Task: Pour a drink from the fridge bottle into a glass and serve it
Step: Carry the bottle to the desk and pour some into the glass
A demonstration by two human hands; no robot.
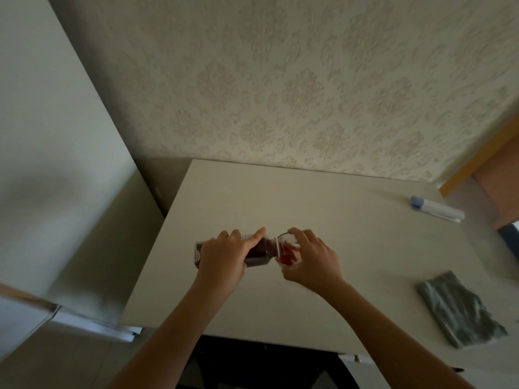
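Left hand (222, 258) fingers wrapped round tipped bottle (252, 252) | right hand (311, 261) fingers clasping glass (288, 252), red drink inside | table (337, 220)

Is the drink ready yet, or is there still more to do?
Not yet. Done: the bottle is out on the table and open. Happening now: the left hand tips it while the right hand steadies the glass, which has only a little red drink inside. Left to do: finish pouring, put the bottle down and serve the glass.
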